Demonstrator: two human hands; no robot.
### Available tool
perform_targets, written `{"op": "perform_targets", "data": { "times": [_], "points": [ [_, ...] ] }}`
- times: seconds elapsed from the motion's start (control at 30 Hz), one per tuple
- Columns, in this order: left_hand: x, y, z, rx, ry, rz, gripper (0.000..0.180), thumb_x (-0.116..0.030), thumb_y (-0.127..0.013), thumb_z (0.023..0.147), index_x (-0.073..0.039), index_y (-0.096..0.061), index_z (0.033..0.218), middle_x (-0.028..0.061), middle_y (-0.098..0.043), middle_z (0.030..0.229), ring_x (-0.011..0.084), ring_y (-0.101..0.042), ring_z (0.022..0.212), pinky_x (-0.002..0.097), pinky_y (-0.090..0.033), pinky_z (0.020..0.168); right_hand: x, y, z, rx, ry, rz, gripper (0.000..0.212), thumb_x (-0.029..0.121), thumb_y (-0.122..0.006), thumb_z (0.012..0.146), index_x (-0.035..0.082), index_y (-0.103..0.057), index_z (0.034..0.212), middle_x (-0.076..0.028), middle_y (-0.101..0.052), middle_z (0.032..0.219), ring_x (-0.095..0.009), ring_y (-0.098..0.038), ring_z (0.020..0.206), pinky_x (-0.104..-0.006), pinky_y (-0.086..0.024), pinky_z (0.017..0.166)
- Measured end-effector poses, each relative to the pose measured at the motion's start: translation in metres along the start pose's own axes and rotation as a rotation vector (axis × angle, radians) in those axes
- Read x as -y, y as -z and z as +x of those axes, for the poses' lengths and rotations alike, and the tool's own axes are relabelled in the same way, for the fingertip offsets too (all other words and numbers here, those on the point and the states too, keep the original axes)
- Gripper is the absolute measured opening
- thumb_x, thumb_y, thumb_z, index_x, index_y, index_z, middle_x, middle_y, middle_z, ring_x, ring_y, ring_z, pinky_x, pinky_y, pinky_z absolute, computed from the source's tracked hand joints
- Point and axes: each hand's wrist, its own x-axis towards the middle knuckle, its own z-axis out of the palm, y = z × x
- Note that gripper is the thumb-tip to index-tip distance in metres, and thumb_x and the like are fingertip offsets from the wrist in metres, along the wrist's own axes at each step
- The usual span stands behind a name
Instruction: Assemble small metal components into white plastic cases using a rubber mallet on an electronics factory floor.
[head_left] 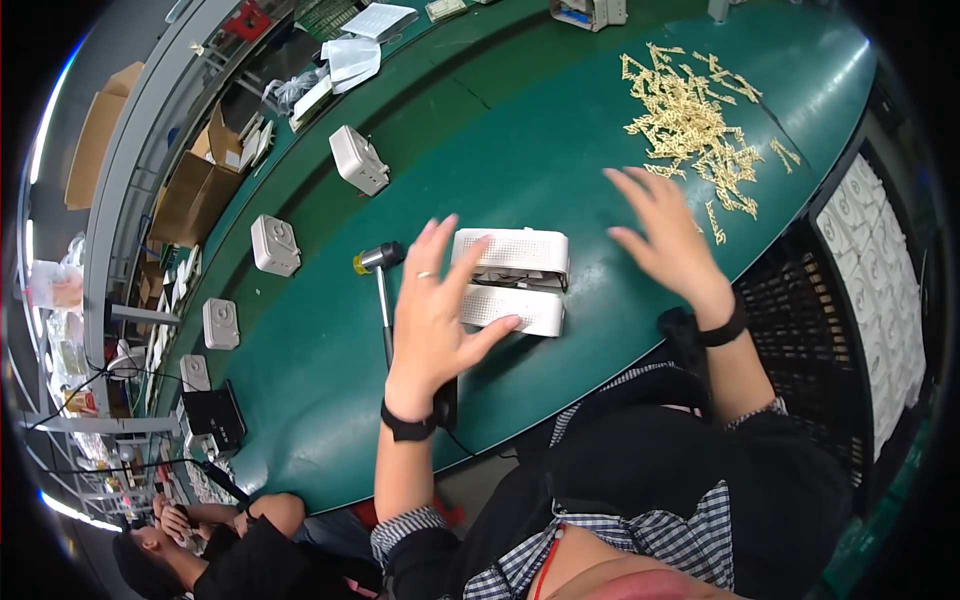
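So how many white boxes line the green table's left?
4: the top box, a second below-left, a third further down, a fourth just above the black device. Others may be hidden.

A green table (540, 150) carries an opened white casing (525, 248) and a hammer (382, 290). Pale yellow pieces (690, 125) lie heaped toward its far right.

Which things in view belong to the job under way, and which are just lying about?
Likely in the job:
white perforated casing pieces, by the left hand
loose cream pieces, beyond the right hand
hammer, unheld

Likely just lying about:
open cardboard box, far left
crumpled white wrapping, upper left
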Motion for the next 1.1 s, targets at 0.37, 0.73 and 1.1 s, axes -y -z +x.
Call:
{"op": "perform_targets", "data": {
  "times": [0.37, 0.73, 1.1],
  "points": [
    [-0.016, -0.042, 0.002, 0.081, 0.002, -0.096, 0.078, -0.04, -0.068, 0.082, -0.001, -0.037, 0.143, 0.0265, -0.032, 0.146, 0.0471, -0.022, 0.138, 0.0542, -0.024, 0.111, -0.077, -0.014, -0.022, -0.111, -0.257, 0.177, 0.041, -0.007, -0.067, 0.075, 0.004, -0.061, 0.114, -0.01, -0.064, 0.099, -0.025, -0.063, 0.088, -0.0341, -0.052, 0.078],
    [-0.033, 0.012, 0.034, -0.155, -0.085, -0.419, 0.055, -0.014, -0.077, 0.075, 0.002, -0.054, 0.122, 0.0215, -0.053, 0.126, 0.0372, -0.054, 0.115, 0.0416, -0.047, 0.091, 0.044, 0.027, 0.069, 0.099, -0.363, 1.143, 0.017, -0.005, -0.067, 0.082, -0.003, -0.061, 0.098, -0.009, -0.066, 0.097, -0.014, -0.065, 0.094, -0.0252, -0.055, 0.072],
    [0.011, -0.001, 0.031, -0.233, -0.207, -0.231, 0.021, 0.004, -0.072, 0.074, -0.003, -0.072, 0.093, 0.0075, -0.067, 0.09, 0.0226, -0.065, 0.08, 0.0294, -0.054, 0.063, 0.012, 0.022, 0.037, 0.063, 0.176, 0.562, 0.046, 0.001, -0.069, 0.079, -0.001, -0.056, 0.123, -0.013, -0.061, 0.119, -0.026, -0.055, 0.117, -0.0375, -0.046, 0.099]
  ]
}}
